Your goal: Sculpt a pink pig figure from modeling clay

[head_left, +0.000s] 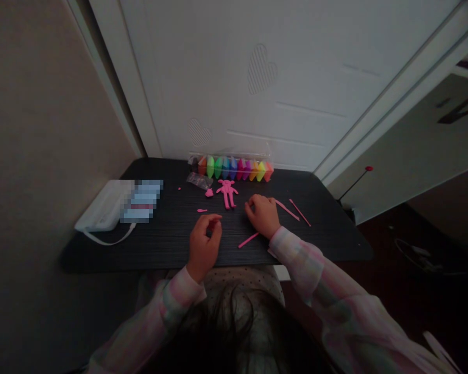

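Above the near table edge, my left hand [204, 243] has its fingers curled in toward the thumb. A trace of pink shows between them, too small to make out. My right hand [264, 214] is at the tabletop with its fingers bent under, so its fingertips are hidden. Between and beyond the hands lies a pink clay figure [228, 193] with a round-eared head, arms and two long legs. Left of it are a pink clay lump [209, 192] and a small pointed pink piece [202, 210]. A pink stick [248, 240] lies partly under my right wrist.
Right of my right hand lie a flat pink tool [287, 210] and a thin pink stick [300, 212]. At the back stands a clear pack of coloured clay [234, 169], with a crumpled clear wrapper [199, 180] before it. A white box-like object [107, 205] with a strap sits left.
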A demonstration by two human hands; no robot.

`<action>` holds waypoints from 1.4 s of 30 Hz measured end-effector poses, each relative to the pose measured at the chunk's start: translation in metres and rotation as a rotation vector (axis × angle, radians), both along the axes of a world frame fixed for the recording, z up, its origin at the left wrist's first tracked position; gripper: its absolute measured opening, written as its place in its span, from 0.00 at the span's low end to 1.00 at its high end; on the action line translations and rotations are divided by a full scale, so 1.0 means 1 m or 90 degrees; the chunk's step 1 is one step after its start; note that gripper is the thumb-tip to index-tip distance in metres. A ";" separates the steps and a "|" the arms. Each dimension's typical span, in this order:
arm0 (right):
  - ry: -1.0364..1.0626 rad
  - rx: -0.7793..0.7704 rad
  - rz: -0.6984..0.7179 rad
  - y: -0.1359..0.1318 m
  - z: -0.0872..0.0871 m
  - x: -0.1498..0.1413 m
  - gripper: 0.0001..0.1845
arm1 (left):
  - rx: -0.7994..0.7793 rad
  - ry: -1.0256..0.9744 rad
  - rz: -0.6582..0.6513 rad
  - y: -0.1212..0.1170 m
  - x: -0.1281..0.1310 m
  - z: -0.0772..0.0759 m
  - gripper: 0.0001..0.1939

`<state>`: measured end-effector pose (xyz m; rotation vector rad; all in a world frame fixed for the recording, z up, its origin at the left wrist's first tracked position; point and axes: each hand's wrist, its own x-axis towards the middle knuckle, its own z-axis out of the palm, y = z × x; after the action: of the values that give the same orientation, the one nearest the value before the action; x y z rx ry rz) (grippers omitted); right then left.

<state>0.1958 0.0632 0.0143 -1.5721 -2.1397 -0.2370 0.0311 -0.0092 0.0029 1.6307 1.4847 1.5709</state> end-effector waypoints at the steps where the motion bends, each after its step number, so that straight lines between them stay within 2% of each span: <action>1: 0.033 0.008 -0.010 0.002 0.004 0.002 0.07 | -0.001 0.002 0.000 0.000 0.000 0.000 0.06; 5: 0.124 0.061 -0.054 0.009 0.016 0.007 0.09 | -0.006 0.003 -0.004 -0.001 0.000 0.001 0.06; 11: -0.010 0.024 0.027 0.009 -0.001 -0.007 0.08 | -0.015 0.002 -0.005 0.000 0.001 0.000 0.06; 15: -0.053 0.012 0.024 0.011 -0.009 -0.015 0.08 | -0.017 -0.003 -0.008 0.000 0.001 0.000 0.06; 18: -0.042 0.012 0.020 0.010 -0.006 -0.012 0.07 | -0.013 -0.004 -0.006 0.000 0.000 0.000 0.06; 20: 0.021 0.024 0.004 0.007 0.000 -0.005 0.08 | -0.014 0.012 -0.008 0.000 0.000 0.001 0.06; 22: 0.151 0.040 -0.019 0.005 0.009 0.004 0.10 | -0.025 0.059 -0.038 0.001 0.001 0.002 0.07; 25: 0.404 0.041 -0.019 0.003 0.019 0.017 0.12 | -0.035 0.202 -0.150 0.001 0.003 0.004 0.07; 28: 0.599 -0.009 0.016 0.003 0.019 0.024 0.14 | -0.037 0.358 -0.233 0.000 0.007 0.005 0.10; 30: 0.659 -0.054 0.032 0.004 0.013 0.025 0.14 | -0.037 0.427 -0.252 -0.001 0.009 0.005 0.10; 35: 0.579 -0.079 0.018 0.009 0.001 0.026 0.13 | -0.035 0.474 -0.256 -0.001 0.010 0.005 0.05; 38: 0.533 -0.089 0.017 0.011 0.000 0.031 0.12 | -0.040 0.448 -0.249 0.001 0.010 0.006 0.05; 42: 0.508 -0.045 -0.015 0.013 0.002 0.032 0.11 | -0.042 0.403 -0.210 0.002 0.009 0.006 0.04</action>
<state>0.2278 0.0758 0.0162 -1.3987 -1.5069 0.4044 0.0405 -0.0070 0.0089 2.3201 1.4156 0.8525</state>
